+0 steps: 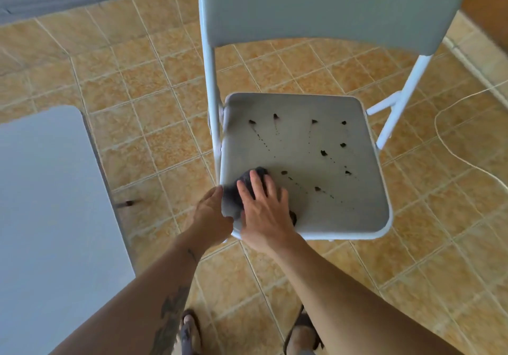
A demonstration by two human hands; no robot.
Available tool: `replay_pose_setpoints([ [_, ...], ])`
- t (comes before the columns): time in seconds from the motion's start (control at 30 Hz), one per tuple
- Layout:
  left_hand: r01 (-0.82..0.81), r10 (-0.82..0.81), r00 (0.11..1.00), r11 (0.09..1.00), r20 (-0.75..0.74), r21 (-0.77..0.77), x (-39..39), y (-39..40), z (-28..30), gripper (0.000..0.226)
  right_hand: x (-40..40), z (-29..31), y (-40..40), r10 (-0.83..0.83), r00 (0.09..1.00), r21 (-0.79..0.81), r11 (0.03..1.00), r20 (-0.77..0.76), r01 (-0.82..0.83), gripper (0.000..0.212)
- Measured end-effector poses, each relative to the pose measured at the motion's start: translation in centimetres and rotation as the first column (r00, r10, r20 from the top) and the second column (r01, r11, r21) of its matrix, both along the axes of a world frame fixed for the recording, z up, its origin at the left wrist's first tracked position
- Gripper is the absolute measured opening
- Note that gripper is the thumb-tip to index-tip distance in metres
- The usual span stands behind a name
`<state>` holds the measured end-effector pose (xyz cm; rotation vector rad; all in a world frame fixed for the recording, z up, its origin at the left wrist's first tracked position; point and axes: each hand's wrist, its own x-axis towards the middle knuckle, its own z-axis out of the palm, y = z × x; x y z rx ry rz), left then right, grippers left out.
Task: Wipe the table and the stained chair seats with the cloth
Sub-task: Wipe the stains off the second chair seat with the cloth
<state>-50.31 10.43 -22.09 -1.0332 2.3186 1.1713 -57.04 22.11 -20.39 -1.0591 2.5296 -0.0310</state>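
While my right hand [262,211] lies flat, fingers spread, pressing the cloth [236,198] on the chair seat [343,211] near corner | left hand [210,213] grips seat edge | about ten dark stains [323,153] | one table [49,189] at left.

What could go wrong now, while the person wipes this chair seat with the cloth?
1. The cloth may smear the dark stains instead of lifting them.
2. The right hand presses near the front corner of the chair seat; the light chair could shift, though the left hand holds the edge.

Bare forearms, no sleeves; dark tattoos [173,319] along left forearm; dark strapped sandals [189,332] on feet.
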Motion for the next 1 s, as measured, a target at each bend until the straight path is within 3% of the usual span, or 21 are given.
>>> replay_pose_setpoints([
  [0.1,-0.124,0.121,0.991,0.992,-0.060,-0.039,-0.2,0.9,-1.1,0.078,-0.7,-2.9,0.7,0.128,0.991,-0.026,0.991,-0.049,-0.129,0.080],
  [0.27,-0.096,0.100,0.995,0.987,0.026,-0.125,-0.5,2.2,-1.8,0.083,-3.8,-4.4,3.5,0.261,0.954,-0.083,0.958,-0.146,-0.275,0.082],
  [0.33,-0.066,0.086,0.989,0.985,0.122,-0.161,-1.0,2.8,-1.7,0.091,-6.4,-4.1,6.1,0.206,0.965,-0.082,0.972,-0.163,-0.221,0.083],
  [0.53,0.058,0.027,0.947,0.966,0.320,-0.253,-2.9,5.4,0.1,0.094,-14.9,-2.7,18.6,-0.188,0.960,-0.018,0.982,-0.209,0.189,0.072],
  [0.67,0.052,0.043,0.936,0.965,0.350,-0.257,-3.3,5.6,0.5,0.090,-14.7,-2.2,17.8,-0.287,0.952,-0.093,0.956,-0.111,0.277,0.073],
  [0.73,-0.043,0.125,0.950,0.960,0.285,-0.276,-3.5,5.4,0.2,0.077,-12.6,-1.9,15.0,-0.244,0.968,-0.191,0.954,-0.057,0.230,0.069],
  [0.8,-0.118,0.178,0.972,0.933,0.152,-0.341,-3.8,5.5,-0.4,0.065,-9.7,-1.9,11.8,-0.068,0.998,-0.289,0.955,0.005,0.067,0.068],
  [0.9,-0.143,0.145,0.989,0.887,-0.029,-0.439,-4.9,5.7,-1.7,0.066,-7.3,-2.5,7.7,0.227,0.974,-0.376,0.903,0.013,-0.206,0.062],
  [1.0,-0.148,0.079,0.985,0.846,-0.154,-0.512,-6.2,5.5,-3.6,0.064,-9.7,-3.9,6.3,0.310,0.949,-0.350,0.884,-0.061,-0.311,0.056],
])
